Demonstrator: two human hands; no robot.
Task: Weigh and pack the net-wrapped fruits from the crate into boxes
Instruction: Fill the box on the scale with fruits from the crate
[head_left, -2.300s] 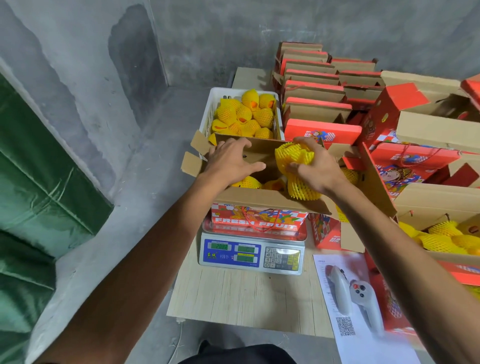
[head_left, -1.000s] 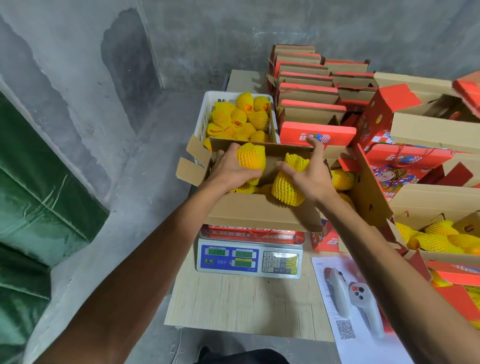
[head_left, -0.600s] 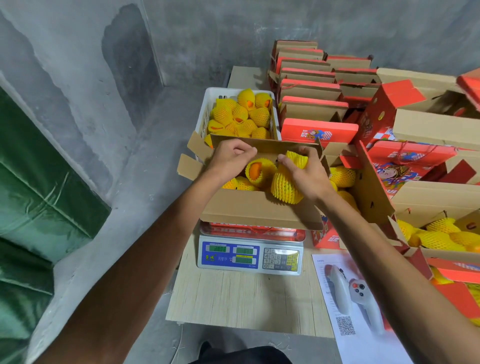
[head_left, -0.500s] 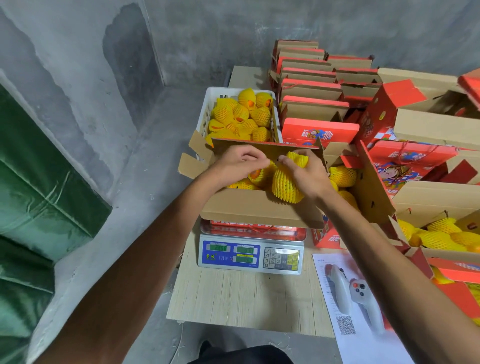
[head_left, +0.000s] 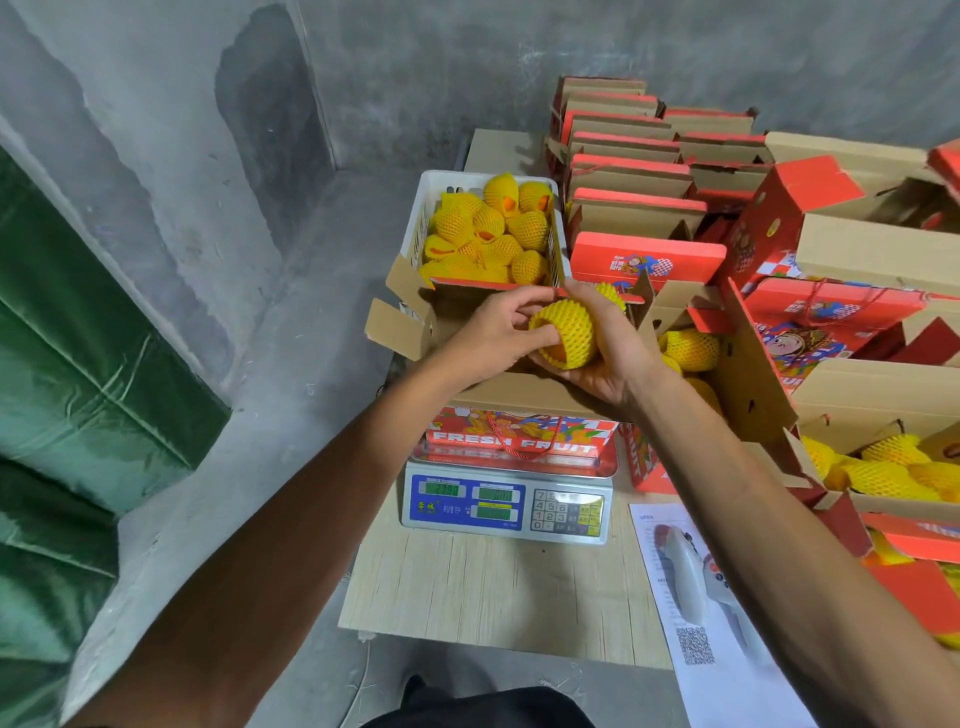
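Both hands hold one fruit wrapped in yellow foam net above the open cardboard box that stands on the digital scale. My right hand cups the net-wrapped fruit from below and behind. My left hand pinches the net's open end on the left side. A second netted fruit peeks out behind my right hand. The white crate behind the box holds several more netted fruits.
Stacked red and brown boxes fill the back of the table. Open boxes with netted fruits stand at the right. A sheet of paper with a white handheld device lies front right. A grey wall and green cloth are left.
My left hand put a fruit into the box, then came over to the fruit in my right hand. That fruit has been lifted and turned, its open net end facing left.
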